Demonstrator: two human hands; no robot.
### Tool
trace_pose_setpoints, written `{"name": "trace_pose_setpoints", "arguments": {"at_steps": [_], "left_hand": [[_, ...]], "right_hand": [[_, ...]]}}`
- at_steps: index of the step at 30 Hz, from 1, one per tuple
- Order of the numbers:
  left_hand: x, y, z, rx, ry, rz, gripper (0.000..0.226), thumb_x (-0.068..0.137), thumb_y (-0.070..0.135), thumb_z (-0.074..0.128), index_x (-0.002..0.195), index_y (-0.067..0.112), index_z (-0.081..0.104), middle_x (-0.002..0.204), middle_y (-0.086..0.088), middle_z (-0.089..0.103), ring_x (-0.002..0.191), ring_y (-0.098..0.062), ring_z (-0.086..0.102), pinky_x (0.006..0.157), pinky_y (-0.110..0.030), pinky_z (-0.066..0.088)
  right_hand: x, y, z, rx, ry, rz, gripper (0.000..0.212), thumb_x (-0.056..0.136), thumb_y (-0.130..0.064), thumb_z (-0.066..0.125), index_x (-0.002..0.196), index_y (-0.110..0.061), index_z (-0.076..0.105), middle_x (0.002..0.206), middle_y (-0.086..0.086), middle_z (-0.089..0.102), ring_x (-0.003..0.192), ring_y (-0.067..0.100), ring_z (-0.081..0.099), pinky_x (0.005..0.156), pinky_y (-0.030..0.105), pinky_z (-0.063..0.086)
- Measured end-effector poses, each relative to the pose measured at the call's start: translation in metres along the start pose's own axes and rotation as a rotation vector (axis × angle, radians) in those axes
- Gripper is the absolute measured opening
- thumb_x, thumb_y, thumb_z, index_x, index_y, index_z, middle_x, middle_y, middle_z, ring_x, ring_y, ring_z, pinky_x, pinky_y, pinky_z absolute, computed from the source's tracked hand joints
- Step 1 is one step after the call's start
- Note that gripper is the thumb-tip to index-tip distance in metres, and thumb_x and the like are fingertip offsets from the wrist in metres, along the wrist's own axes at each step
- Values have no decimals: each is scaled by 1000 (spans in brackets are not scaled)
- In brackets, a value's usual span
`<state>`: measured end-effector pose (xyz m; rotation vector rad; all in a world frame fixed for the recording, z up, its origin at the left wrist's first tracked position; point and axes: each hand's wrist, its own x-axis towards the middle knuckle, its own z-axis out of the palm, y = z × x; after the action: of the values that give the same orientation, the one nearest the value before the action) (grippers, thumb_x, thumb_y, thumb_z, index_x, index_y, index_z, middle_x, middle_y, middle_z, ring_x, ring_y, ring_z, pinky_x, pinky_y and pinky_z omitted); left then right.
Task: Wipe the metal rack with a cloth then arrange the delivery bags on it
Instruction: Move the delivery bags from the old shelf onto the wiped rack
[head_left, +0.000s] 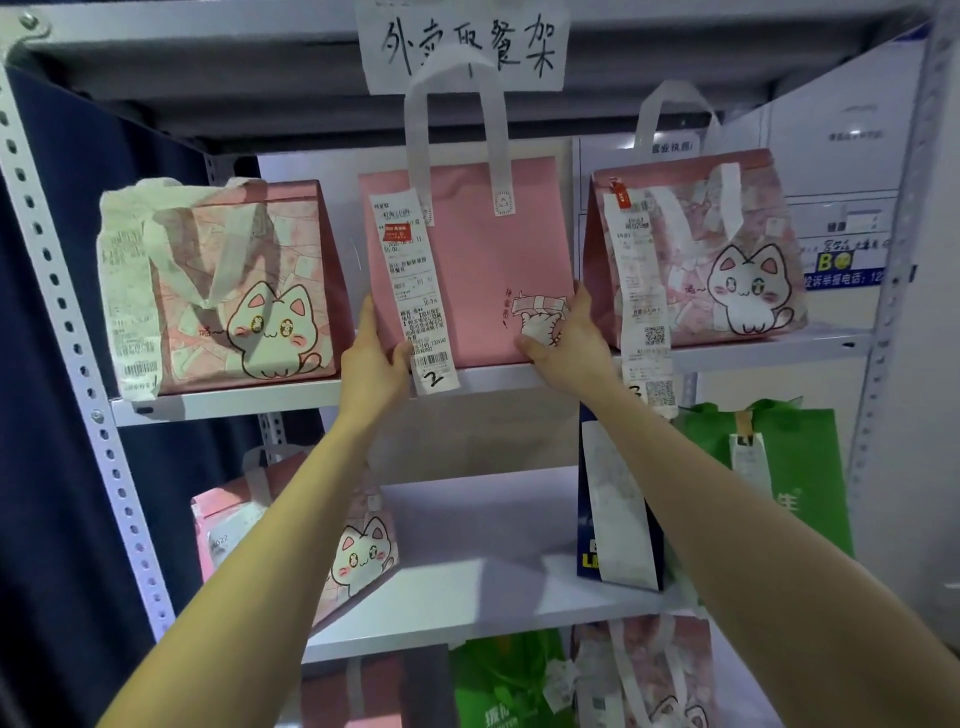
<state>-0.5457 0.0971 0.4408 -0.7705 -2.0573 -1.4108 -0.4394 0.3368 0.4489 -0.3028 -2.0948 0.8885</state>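
1. Left grip (374, 358) grasping the lower left corner of the plain pink bag (467, 260): thumb on the front, fingers up the side edge.
2. Right grip (566, 338) grasping the lower right corner the same way, thumb beside a small printed drawing, fingers up the right edge.
3. Just right of the left thumb: a long receipt (415, 291) hanging down the bag's front and past the shelf edge, with a handwritten "2" at its foot.
4. Left of the left grip, apart from it: the left cat-print bag (234, 291), handles slumped, receipt down its side.
5. Just beside the right fingertips: the right cat-print bag (696, 249); contact impossible to tell.
6. Directly under both grips: the front edge of the upper shelf (234, 402) of the metal rack (78, 332).
7. Below the forearms, on the lower shelf (493, 597): a lower cat-print bag (358, 551), a navy bag (618, 499) and a green bag (779, 467).
8. Between the two grips: the plain pink bag, upright, bottom edge on the upper shelf, midway between the two cat-print neighbours.
9. Matte pink front, flat and tall, with white loop handles (457, 130) standing up and overlapping the handwritten paper sign (462, 47) above.
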Motion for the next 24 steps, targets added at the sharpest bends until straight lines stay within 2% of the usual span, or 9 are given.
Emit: {"name": "trace_pose_setpoints", "arguments": {"at_steps": [5, 7, 9, 11, 13, 16, 19, 21, 24], "left_hand": [[-3, 2, 1, -5, -11, -12, 83, 108, 12, 63, 173, 23, 12, 164, -4, 51, 150, -27, 49, 124, -45, 37], [-6, 2, -1, -22, 10, -8, 86, 106, 8, 64, 173, 20, 13, 169, -5, 44, 156, -25, 42, 129, -49, 33], [-16, 1, -2, -58, 42, 13, 86, 104, 6, 66, 172, 22, 17, 168, -5, 45, 155, -23, 43, 127, -51, 38], [-34, -5, -5, -86, 110, 51, 82, 104, 9, 68, 170, 26, 23, 162, -3, 50, 148, -16, 50, 123, -45, 45], [-62, -16, -7, -83, 167, 119, 75, 104, 13, 68, 167, 30, 30, 157, 2, 54, 143, -7, 53, 121, -35, 47], [-113, -47, -10, -7, 140, 152, 67, 104, 13, 68, 161, 33, 39, 150, 5, 58, 136, -2, 57, 116, -23, 46], [-162, -85, -14, 111, -23, 58, 57, 103, 12, 69, 155, 23, 50, 147, 1, 60, 128, -13, 63, 112, -31, 50], [-188, -111, -22, 171, -247, -67, 52, 102, 13, 70, 152, 20, 55, 146, -1, 61, 126, -16, 64, 110, -40, 54], [-219, -143, -43, 235, -612, -259, 48, 102, 22, 74, 147, 22, 59, 149, 2, 59, 129, -16, 65, 108, -38, 56]], "right_hand": [[-4, -2, -5, 52, -24, 21, 117, 91, -35, 82, 168, -15, -4, 162, 6, 48, 143, 29, 53, 118, 50, 44], [-11, -1, -6, 72, 2, 11, 114, 91, -34, 81, 168, -16, 0, 161, 6, 49, 134, 24, 61, 117, 48, 46], [-23, 2, -6, 55, 95, -27, 104, 93, -33, 80, 168, -17, 10, 161, 7, 47, 136, 23, 58, 116, 48, 45], [-42, 9, -6, 59, 220, -75, 90, 95, -35, 76, 166, -21, 21, 159, 1, 47, 139, 19, 52, 114, 42, 46], [-69, 20, -5, 84, 319, -135, 76, 97, -34, 71, 161, -25, 31, 151, -5, 51, 130, 12, 55, 105, 33, 46], [-122, 48, 11, 96, 337, -215, 58, 98, -29, 66, 151, -21, 44, 139, -5, 57, 122, 9, 57, 101, 27, 49], [-174, 84, 43, 31, 97, -149, 50, 101, -34, 63, 147, -24, 49, 139, -9, 54, 119, 7, 55, 102, 29, 51], [-197, 108, 69, -70, -226, -79, 47, 104, -36, 63, 147, -24, 52, 144, -7, 53, 126, 14, 56, 105, 41, 53], [-220, 127, 108, -247, -681, -50, 48, 102, -45, 66, 146, -27, 56, 148, -7, 53, 133, 16, 56, 110, 39, 50]]}}
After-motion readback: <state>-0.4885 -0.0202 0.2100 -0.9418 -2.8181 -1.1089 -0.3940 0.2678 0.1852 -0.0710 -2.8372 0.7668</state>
